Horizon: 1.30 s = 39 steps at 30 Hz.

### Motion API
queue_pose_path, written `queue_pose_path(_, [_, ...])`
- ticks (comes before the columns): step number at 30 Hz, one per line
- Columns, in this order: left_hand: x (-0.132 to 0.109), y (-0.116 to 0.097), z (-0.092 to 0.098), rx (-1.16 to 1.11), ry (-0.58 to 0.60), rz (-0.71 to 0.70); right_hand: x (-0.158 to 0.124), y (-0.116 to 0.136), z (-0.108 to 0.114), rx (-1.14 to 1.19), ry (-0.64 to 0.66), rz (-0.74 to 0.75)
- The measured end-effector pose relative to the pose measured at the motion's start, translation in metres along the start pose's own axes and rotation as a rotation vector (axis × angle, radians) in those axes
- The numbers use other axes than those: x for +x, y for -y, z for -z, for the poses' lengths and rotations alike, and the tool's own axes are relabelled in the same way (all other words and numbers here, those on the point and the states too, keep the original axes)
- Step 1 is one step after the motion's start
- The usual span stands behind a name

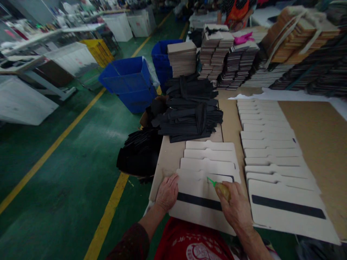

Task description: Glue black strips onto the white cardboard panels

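My left hand (167, 191) lies flat with fingers spread on the left edge of a white card panel (195, 213) that bears a black strip (199, 201). My right hand (235, 206) is closed round a small yellowish glue bottle (222, 189) with a green nozzle (211, 181), its tip touching the panel's upper edge. Behind it, several similar white panels (210, 156) lie overlapped in a row. A second overlapped row of panels (268, 144) runs on the right; its nearest panel (287, 213) carries a black strip too.
A heap of black strips (189, 112) sits at the table's far left, more hanging off the edge (141, 150). Stacks of boards (227, 57) line the back. Blue bins (130, 81) stand on the green floor with yellow lines (51, 150). Another person (235, 12) is at the back.
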<state>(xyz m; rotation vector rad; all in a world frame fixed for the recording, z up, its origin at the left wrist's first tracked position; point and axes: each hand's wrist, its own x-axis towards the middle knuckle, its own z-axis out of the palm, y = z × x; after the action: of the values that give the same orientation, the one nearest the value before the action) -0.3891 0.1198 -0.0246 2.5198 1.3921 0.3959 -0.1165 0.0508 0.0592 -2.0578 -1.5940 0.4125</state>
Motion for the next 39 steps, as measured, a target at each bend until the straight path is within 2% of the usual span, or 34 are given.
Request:
queue_pose_path(6, [-0.001,0.002,-0.002,0.01,-0.004,0.005,-0.001,-0.001,-0.002,0.011,-0.001,0.006])
queue_pose_path(13, [0.0,0.003,-0.001,0.017,0.005,-0.006,-0.016,-0.029,0.017,-0.127,-0.083,-0.13])
queue_pose_path(21, [0.0,0.004,-0.002,0.028,-0.01,-0.016,-0.013,-0.02,0.005,-0.03,-0.072,-0.064])
queue_pose_path(28, [0.001,0.004,-0.002,0.027,-0.028,-0.009,-0.022,-0.046,0.028,-0.088,-0.124,-0.206])
queue_pose_path(34, [0.003,0.003,-0.001,0.035,-0.031,-0.021,-0.02,-0.037,0.022,-0.048,-0.134,-0.176])
queue_pose_path(39, [0.002,0.004,-0.002,0.041,-0.035,-0.018,-0.023,-0.047,0.033,-0.076,-0.177,-0.229])
